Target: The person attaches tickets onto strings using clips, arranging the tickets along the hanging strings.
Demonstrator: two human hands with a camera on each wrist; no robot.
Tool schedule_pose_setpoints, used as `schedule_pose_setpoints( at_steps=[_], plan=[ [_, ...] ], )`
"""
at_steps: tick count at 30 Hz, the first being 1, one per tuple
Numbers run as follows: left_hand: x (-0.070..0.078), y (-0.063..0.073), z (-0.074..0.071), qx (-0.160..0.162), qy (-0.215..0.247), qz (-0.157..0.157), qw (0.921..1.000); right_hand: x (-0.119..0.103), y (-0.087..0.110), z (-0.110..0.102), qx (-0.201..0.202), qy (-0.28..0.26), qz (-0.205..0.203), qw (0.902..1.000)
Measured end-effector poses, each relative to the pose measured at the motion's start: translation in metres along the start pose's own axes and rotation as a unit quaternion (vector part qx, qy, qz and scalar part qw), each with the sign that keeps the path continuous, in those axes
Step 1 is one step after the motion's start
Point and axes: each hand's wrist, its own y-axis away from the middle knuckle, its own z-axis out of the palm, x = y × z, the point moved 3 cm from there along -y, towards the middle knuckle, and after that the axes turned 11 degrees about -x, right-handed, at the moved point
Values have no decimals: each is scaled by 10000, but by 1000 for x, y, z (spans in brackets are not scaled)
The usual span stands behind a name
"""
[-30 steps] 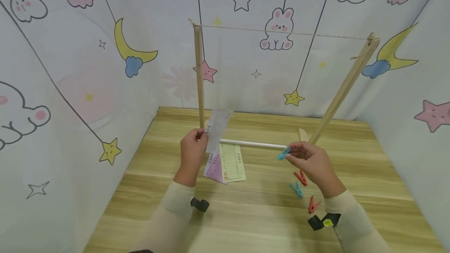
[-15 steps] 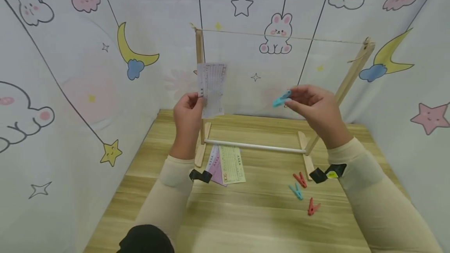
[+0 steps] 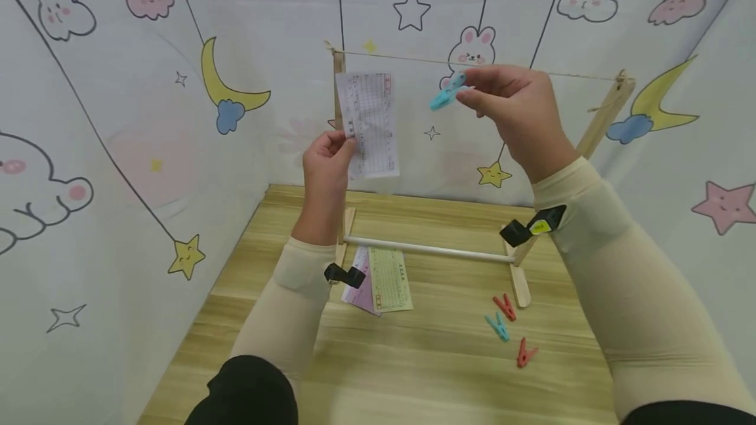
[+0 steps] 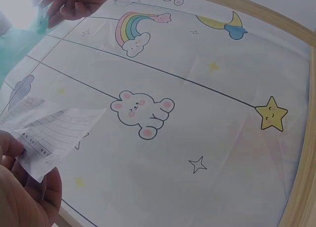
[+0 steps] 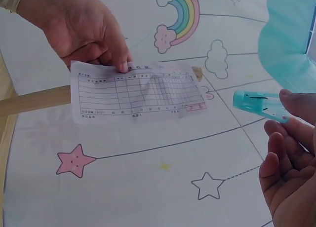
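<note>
My left hand [image 3: 326, 176] pinches a white printed slip [image 3: 373, 124] by its left edge, holding it upright just below the string [image 3: 407, 58] near the left wooden post. The form's ruled table and red stamp show in the right wrist view, on the slip [image 5: 138, 96]. Between thumb and fingers, my right hand [image 3: 522, 113] pinches a blue clothespin [image 3: 447, 92], which tilts down to the left. That hand is just under the string, to the right of the slip and apart from it. The clothespin [image 5: 259, 103] is seen from close up in the right wrist view.
The string runs between two wooden posts, the right post [image 3: 608, 107] leaning outward. A white rod [image 3: 437, 249] joins their feet. Yellow [image 3: 390, 281] and purple slips [image 3: 363, 290] lie on the table. Two red clothespins [image 3: 524, 353] and a blue one lie at the right.
Both hands have risen from the table toward the string, the left with the white slip, the right with the blue clothespin. The right hand has also moved left. The slip now stands upright.
</note>
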Motion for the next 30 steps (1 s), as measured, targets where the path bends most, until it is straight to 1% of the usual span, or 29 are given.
schedule_pose_setpoints(
  at_steps=[2,5,10,13,17,23,30],
  plan=[
    [1,-3,0,21,65,-74,9999,-8,-11,6,-77,113,-28,9999],
    [5,-7,1,-8,167,-66,9998,-21,-29,16,-169,311,15,9994],
    [9,-14,1,-187,198,-24,9996,-39,-58,32,-243,626,370,9971],
    [9,-16,0,-284,190,-54,9994,-45,-74,40,-295,1090,586,9919],
    [8,-17,-2,-358,234,-144,9990,-46,-91,50,-451,1642,718,9828],
    [7,-22,-4,-293,257,-103,9992,-44,-110,56,-487,1939,960,9751],
    [7,-24,-7,-278,109,-116,9995,-41,-122,60,-602,2215,1076,9673]
  ],
)
